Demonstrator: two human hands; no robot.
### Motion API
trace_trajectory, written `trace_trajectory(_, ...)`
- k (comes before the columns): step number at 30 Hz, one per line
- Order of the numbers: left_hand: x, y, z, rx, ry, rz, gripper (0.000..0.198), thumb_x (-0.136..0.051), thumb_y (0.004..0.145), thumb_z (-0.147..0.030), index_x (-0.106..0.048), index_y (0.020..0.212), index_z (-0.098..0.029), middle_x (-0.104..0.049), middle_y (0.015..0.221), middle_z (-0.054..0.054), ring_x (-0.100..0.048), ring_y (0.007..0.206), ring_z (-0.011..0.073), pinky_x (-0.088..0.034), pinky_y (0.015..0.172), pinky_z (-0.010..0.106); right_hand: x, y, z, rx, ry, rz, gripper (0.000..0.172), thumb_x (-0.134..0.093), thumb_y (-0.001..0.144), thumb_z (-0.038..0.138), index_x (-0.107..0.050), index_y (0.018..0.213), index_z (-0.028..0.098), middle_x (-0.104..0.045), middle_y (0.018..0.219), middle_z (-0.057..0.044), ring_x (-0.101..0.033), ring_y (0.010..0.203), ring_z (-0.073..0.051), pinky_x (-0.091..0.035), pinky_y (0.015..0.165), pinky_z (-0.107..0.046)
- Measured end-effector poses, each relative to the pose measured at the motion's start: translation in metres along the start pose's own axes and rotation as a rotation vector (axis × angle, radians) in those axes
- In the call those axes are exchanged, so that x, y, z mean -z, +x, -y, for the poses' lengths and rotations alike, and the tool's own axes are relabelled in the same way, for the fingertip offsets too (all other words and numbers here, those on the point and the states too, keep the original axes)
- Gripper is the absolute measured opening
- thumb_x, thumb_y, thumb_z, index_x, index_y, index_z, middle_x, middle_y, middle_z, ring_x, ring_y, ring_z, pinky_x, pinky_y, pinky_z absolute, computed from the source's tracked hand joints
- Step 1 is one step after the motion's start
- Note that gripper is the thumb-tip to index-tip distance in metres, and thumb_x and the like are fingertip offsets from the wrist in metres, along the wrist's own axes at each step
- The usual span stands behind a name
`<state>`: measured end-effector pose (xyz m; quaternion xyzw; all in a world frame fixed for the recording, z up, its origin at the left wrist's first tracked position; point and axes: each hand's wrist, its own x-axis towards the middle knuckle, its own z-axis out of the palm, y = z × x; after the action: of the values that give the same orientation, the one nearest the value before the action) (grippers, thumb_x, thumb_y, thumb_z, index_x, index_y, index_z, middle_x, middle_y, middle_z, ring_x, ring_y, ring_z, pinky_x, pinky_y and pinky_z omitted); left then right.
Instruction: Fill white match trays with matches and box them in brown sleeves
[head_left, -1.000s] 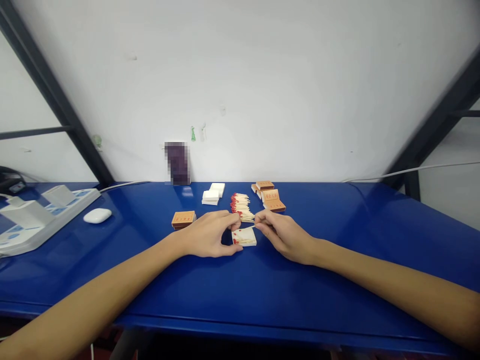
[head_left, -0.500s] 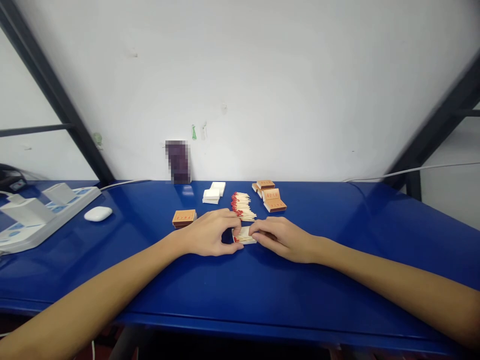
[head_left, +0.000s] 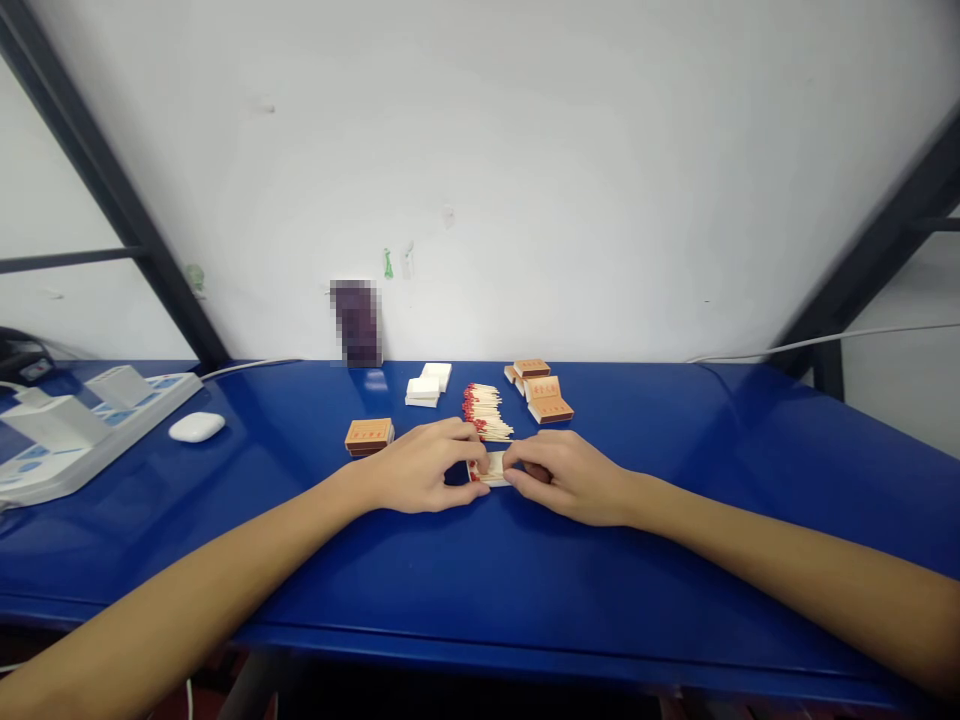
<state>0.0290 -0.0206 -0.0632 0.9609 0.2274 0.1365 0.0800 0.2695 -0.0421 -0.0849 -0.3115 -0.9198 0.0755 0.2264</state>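
A small white matchbox tray [head_left: 494,469] with red-tipped matches in it lies on the blue table [head_left: 480,560], mostly hidden between my two hands. My left hand [head_left: 424,468] curls around its left side, fingers closed on it. My right hand [head_left: 564,475] presses its fingers onto the tray's right side and top. A loose heap of red-headed matches [head_left: 484,410] lies just behind the tray. An orange matchbox sleeve [head_left: 368,436] sits left of my left hand.
Behind are white inner trays [head_left: 427,386] and several orange sleeves [head_left: 541,392]. At the left lie a white mouse-shaped case [head_left: 196,427] and a white-and-blue device [head_left: 71,430]. A blurred dark object [head_left: 356,323] stands against the white wall. Black frame bars slant at both sides.
My right hand held a match tip-out at the tray's right edge one second ago; it has since come down over the tray, fingers meeting my left hand. The left hand stayed put.
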Motion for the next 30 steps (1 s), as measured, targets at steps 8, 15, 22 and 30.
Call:
trace_trajectory(8, 0.0011, 0.0011, -0.0027, 0.001, 0.029, 0.014, 0.024, -0.054, 0.095, -0.037, -0.066, 0.108, -0.021, -0.059, 0.094, 0.005, -0.055, 0.087, 0.0190, -0.043, 0.076, 0.028, -0.0014, 0.0003, -0.0027, 0.045, 0.025, 0.016, 0.020, -0.044, 0.093, 0.019, -0.064, 0.089, 0.018, -0.062, 0.068, 0.000, -0.051, 0.058, -0.013, -0.035, 0.061, -0.025)
trace_trajectory(15, -0.0013, 0.0006, 0.0001, -0.007, 0.047, -0.001, 0.025, -0.057, 0.094, -0.037, -0.066, 0.109, -0.019, -0.062, 0.096, 0.005, -0.057, 0.090, 0.0193, -0.044, 0.079, 0.028, -0.0023, -0.0002, -0.0036, -0.022, 0.008, -0.019, 0.025, -0.047, 0.092, 0.020, -0.067, 0.106, 0.017, -0.061, 0.064, 0.001, -0.053, 0.058, -0.014, -0.035, 0.060, -0.025)
trace_trajectory(22, -0.0031, 0.0027, 0.0005, -0.001, 0.072, -0.021, 0.025, -0.059, 0.093, -0.036, -0.068, 0.109, -0.020, -0.066, 0.097, 0.004, -0.060, 0.091, 0.0196, -0.045, 0.082, 0.029, -0.0004, 0.0012, -0.0013, -0.027, 0.028, 0.025, 0.028, -0.044, 0.095, 0.022, -0.068, 0.108, 0.017, -0.069, 0.077, -0.003, -0.058, 0.064, -0.015, -0.038, 0.063, -0.026)
trace_trajectory(30, -0.0040, 0.0008, 0.0018, 0.006, 0.051, -0.016, 0.026, -0.058, 0.093, -0.037, -0.069, 0.108, -0.020, -0.065, 0.100, 0.005, -0.060, 0.093, 0.0198, -0.047, 0.085, 0.029, 0.0012, 0.0022, -0.0029, 0.011, 0.025, 0.095, 0.027, -0.043, 0.096, 0.022, -0.069, 0.103, 0.018, -0.070, 0.082, -0.004, -0.059, 0.068, -0.016, -0.038, 0.064, -0.027)
